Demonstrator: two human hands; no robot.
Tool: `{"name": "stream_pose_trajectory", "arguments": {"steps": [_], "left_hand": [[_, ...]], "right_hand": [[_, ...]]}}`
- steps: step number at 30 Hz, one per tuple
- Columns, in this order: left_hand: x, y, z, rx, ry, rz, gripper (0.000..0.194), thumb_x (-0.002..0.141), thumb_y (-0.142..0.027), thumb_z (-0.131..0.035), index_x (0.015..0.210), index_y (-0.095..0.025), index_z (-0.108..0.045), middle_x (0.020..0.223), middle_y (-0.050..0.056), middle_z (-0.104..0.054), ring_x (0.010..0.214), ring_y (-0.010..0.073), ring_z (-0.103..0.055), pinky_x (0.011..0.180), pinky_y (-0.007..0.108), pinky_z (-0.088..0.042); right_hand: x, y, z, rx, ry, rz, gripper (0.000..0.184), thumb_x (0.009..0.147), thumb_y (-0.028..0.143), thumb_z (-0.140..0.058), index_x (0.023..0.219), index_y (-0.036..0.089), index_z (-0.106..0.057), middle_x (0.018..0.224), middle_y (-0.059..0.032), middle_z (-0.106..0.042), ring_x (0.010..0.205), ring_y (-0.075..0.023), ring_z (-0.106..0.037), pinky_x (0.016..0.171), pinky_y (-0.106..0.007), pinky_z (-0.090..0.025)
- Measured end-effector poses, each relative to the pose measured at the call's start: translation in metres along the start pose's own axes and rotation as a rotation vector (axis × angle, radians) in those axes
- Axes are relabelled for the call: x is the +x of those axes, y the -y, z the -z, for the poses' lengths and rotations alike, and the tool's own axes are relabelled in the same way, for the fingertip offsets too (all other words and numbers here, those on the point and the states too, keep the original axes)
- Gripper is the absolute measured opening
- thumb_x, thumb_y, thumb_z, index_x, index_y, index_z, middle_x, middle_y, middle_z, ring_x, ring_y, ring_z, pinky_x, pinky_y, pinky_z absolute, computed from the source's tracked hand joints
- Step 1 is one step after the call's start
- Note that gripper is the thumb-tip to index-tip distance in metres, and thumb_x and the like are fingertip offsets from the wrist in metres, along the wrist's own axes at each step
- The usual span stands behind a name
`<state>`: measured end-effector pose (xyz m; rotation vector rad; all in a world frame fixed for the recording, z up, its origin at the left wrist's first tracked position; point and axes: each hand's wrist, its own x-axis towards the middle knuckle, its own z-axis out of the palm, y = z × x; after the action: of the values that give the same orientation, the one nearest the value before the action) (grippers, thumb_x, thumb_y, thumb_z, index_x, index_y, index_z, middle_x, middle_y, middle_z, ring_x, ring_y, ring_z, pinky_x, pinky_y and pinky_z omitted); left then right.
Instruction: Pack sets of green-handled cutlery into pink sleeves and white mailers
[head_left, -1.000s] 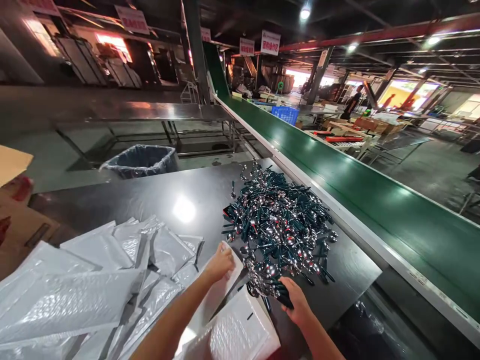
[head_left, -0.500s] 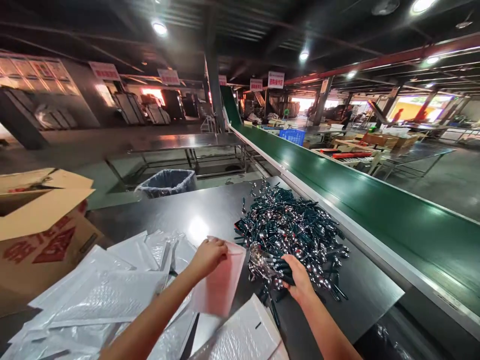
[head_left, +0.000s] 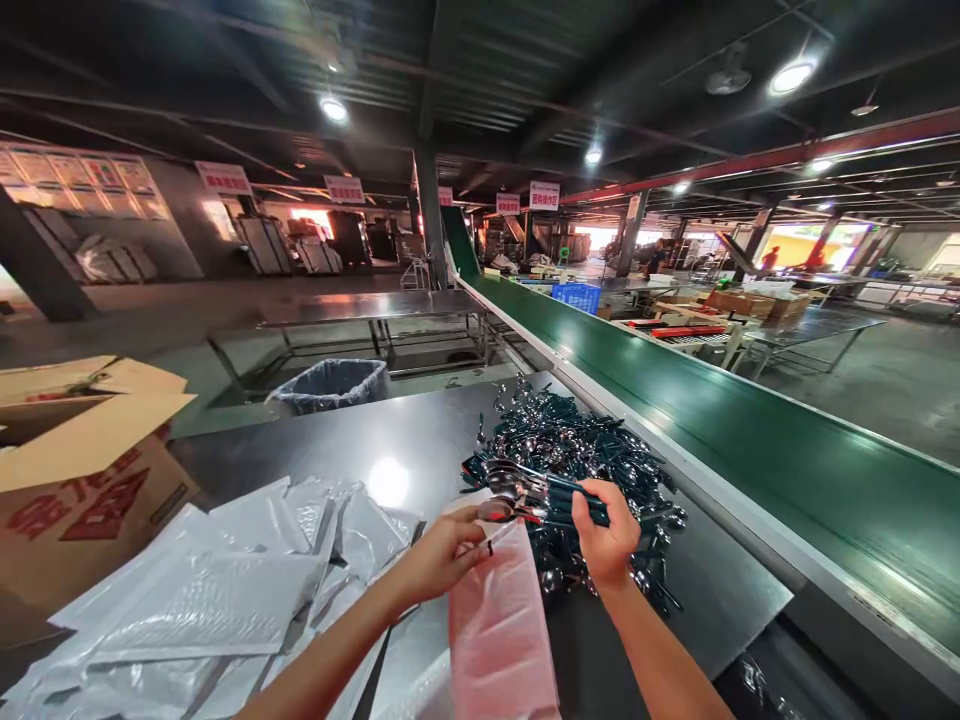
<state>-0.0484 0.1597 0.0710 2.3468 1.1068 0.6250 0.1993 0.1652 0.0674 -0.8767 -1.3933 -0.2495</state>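
Note:
My left hand (head_left: pixel 442 553) pinches the open top edge of a pink plastic bag (head_left: pixel 500 630) that hangs down over the steel table (head_left: pixel 420 440). My right hand (head_left: pixel 606 535) is closed round a bundle of spoons (head_left: pixel 525 488) with dark green handles, their bowls pointing left at the bag's mouth. Just behind my right hand lies a large pile of the same green-handled spoons (head_left: pixel 577 450) on the table.
White bubble mailers (head_left: pixel 202 590) are heaped at the left of the table. An open cardboard box (head_left: pixel 67 470) stands further left. A lined bin (head_left: pixel 330 385) sits behind the table. A green conveyor belt (head_left: pixel 720 420) runs along the right side.
My right hand lifted a bundle of spoons off the pile and brought it to the bag's mouth. My left hand drew the pink bag closer, so it now hangs down.

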Motion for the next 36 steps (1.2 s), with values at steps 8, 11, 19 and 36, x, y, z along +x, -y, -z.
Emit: {"name": "stream_pose_trajectory", "arguments": {"steps": [8, 11, 19, 36], "left_hand": [[-0.012, 0.012, -0.021, 0.010, -0.168, -0.030, 0.013, 0.083, -0.025, -0.067, 0.077, -0.021, -0.077, 0.140, 0.013, -0.058, 0.127, 0.0287, -0.054, 0.107, 0.043, -0.045], [-0.017, 0.014, -0.030, -0.005, -0.208, -0.038, 0.014, 0.084, -0.023, -0.066, 0.077, -0.021, -0.077, 0.142, 0.014, -0.056, 0.128, 0.0276, -0.054, 0.107, 0.042, -0.045], [-0.016, 0.010, -0.057, 0.103, -0.040, -0.103, 0.019, 0.087, -0.023, -0.061, 0.080, -0.020, -0.078, 0.158, 0.013, -0.034, 0.142, 0.0281, -0.037, 0.114, 0.042, -0.037], [-0.029, -0.039, -0.053, 0.137, -0.505, -0.314, 0.022, 0.088, -0.023, -0.056, 0.103, -0.030, -0.072, 0.160, -0.001, -0.031, 0.142, 0.0306, -0.036, 0.111, 0.050, -0.044]], "right_hand": [[0.021, 0.017, 0.035, 0.148, 0.416, 0.541, 0.027, 0.087, 0.017, -0.060, 0.113, 0.023, -0.063, 0.086, -0.0068, -0.074, 0.078, -0.0190, -0.071, 0.066, -0.029, -0.058], [0.029, 0.016, 0.033, 0.128, 0.445, 0.465, 0.017, 0.086, 0.014, -0.060, 0.101, 0.020, -0.065, 0.082, -0.0075, -0.071, 0.075, -0.0181, -0.068, 0.062, -0.027, -0.056], [0.036, 0.030, 0.021, 0.100, 0.671, 0.459, 0.015, 0.093, 0.021, -0.051, 0.084, 0.020, -0.063, 0.076, -0.0044, -0.069, 0.071, -0.0152, -0.065, 0.061, -0.025, -0.053], [0.016, 0.023, 0.029, 0.551, 0.775, -0.372, 0.094, 0.076, 0.080, -0.052, 0.149, 0.026, -0.032, 0.147, -0.0158, -0.047, 0.133, -0.0309, -0.047, 0.107, -0.048, -0.041]]}}
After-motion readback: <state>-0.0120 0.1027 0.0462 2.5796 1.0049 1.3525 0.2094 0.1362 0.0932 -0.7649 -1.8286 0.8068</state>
